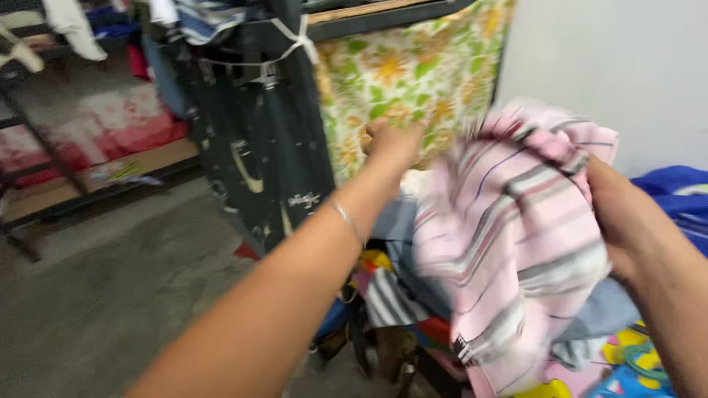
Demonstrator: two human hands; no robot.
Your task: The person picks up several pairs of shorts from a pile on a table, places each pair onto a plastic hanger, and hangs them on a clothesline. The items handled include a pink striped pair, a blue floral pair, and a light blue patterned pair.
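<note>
**Head view: two hands on a pink striped cloth beside a bunk frame**

Head view, from large to small. A grey concrete floor (pixel 110 295) fills the lower left. A dark metal bunk frame (pixel 287 110) stands upright in the middle, with a black garment (pixel 243 162) hanging on it and a green and orange floral sheet (pixel 413 74) draped just to its right. A plain white wall (pixel 612 66) closes the upper right. Below the hands lies a heap of mixed clothes (pixel 398 295), grey, striped and brightly coloured, with a blue cloth (pixel 678 191) at the far right.

The pink striped cloth (pixel 516 250) hangs in front of the heap, blurred, held up between both hands. The right hand (pixel 627 214) is clamped on its right edge. The left hand (pixel 394 144) is closed in a fist at the cloth's upper left, in front of the floral sheet; whether it actually grips the cloth cannot be told through the blur. A thin bracelet (pixel 346 220) circles the left wrist.
</note>
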